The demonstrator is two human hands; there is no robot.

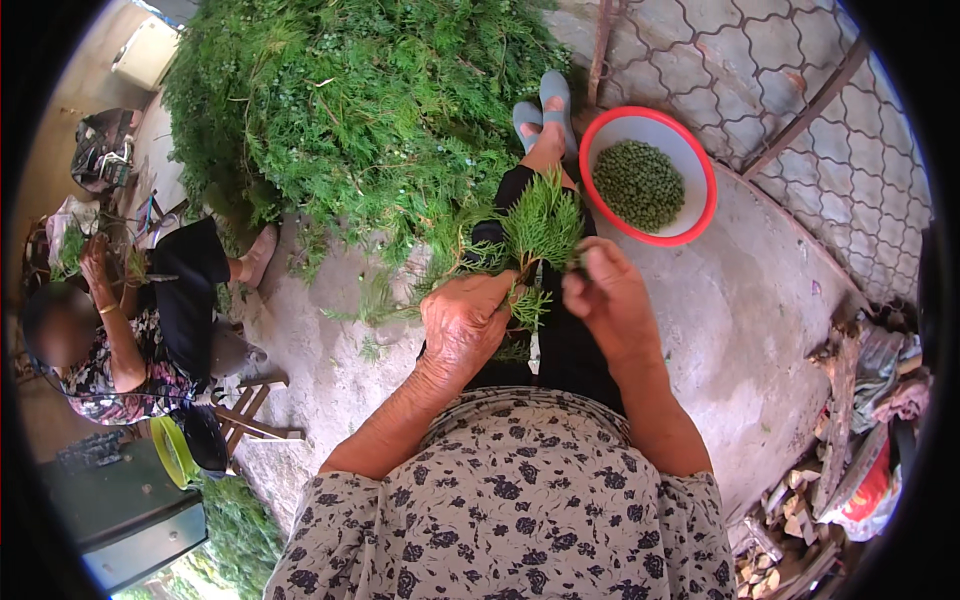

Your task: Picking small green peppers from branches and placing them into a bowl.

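My left hand (465,325) is closed round the stem of a green conifer sprig (543,225), whose flat, scaly fronds fan out above and below the fingers over my lap. Just to the right of it, my right hand (610,300) is raised with its fingers curled together, slightly blurred. Anything pinched in those fingertips is too small to make out. Beyond my right hand, a white basin with a red rim (708,205) holds a heap of small round green cones (638,185).
A large pile of conifer branches (350,110) lies ahead, loose bits scattered nearer. At left another person (130,350) sits handling greenery beside a wooden stool (250,410). Wire mesh (740,80) runs along the far right; firewood (790,510) and bags lie at lower right.
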